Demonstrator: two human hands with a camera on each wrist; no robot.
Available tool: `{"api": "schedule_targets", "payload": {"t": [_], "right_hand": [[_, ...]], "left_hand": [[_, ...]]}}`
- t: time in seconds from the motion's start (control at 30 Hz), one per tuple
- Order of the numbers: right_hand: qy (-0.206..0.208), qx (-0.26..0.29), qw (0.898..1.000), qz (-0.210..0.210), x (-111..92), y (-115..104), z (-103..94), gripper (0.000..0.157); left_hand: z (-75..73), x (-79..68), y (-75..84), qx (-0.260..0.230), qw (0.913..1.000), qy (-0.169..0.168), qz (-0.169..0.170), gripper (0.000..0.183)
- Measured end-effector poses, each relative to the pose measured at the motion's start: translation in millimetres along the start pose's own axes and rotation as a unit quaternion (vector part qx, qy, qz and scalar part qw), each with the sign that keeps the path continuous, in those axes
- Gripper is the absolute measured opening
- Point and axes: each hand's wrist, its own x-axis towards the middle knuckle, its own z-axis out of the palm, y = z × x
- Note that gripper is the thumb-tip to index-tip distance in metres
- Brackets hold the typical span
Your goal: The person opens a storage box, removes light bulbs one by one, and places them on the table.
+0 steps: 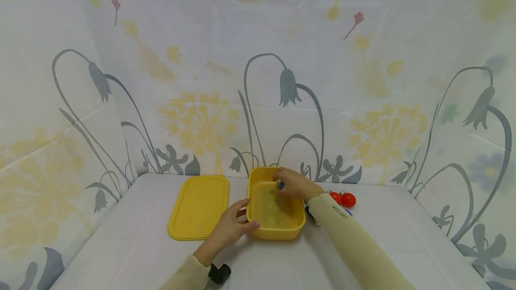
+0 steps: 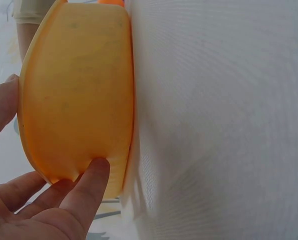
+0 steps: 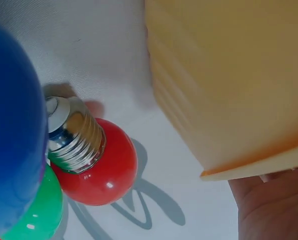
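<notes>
A yellow plastic box (image 1: 276, 235) without its lid stands on the table in the head view. My left hand (image 1: 231, 225) holds it by the near left corner. In the left wrist view those fingers (image 2: 91, 192) press the box's outer wall (image 2: 81, 95), and the thumb lies at its rim. My right hand (image 1: 296, 183) reaches over the far right part of the box and pinches a small blue thing (image 1: 280, 185), whose kind is too small to tell. The right wrist view shows part of this hand (image 3: 274, 207) beyond the box rim, its fingertips hidden.
A flat yellow lid (image 1: 199, 207) lies left of the box. Right of it are red light bulbs (image 1: 348, 199), partly behind my right sleeve; the right wrist view shows a red bulb (image 3: 101, 172) with a metal screw base, a green bulb (image 3: 39, 210) and a blue one (image 3: 11, 130).
</notes>
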Motion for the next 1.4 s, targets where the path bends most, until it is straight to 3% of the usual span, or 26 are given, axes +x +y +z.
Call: {"api": "schedule_targets", "payload": {"t": [0.4, 0.73, 0.93, 1.13, 1.4], "right_hand": [[-0.029, 0.030, 0.999, 0.014, -4, -2, 5.6, 0.034], [-0.036, 0.047, 0.998, -0.013, -8, -10, 16.3, 0.034], [-0.040, 0.065, 0.997, -0.021, -13, -18, 17.4, 0.034], [-0.031, 0.093, 0.995, 0.000, -19, -21, 14.9, 0.039], [0.009, 0.063, 0.996, -0.060, -34, -20, -1.3, 0.036]], "left_hand": [[0.0, 0.0, -1.1, 0.022, 0.9998, 0.002, 0.004, 0.080], [-0.4, -1.7, 4.7, 0.005, 0.9999, -0.003, 0.013, 0.079], [-0.7, -3.6, 4.8, 0.023, 0.9997, 0.002, 0.006, 0.080], [-0.5, -2.9, 3.6, 0.026, 0.9996, 0.006, 0.002, 0.079], [-0.6, -1.6, 1.4, 0.026, 0.9996, 0.004, 0.006, 0.079]]}}
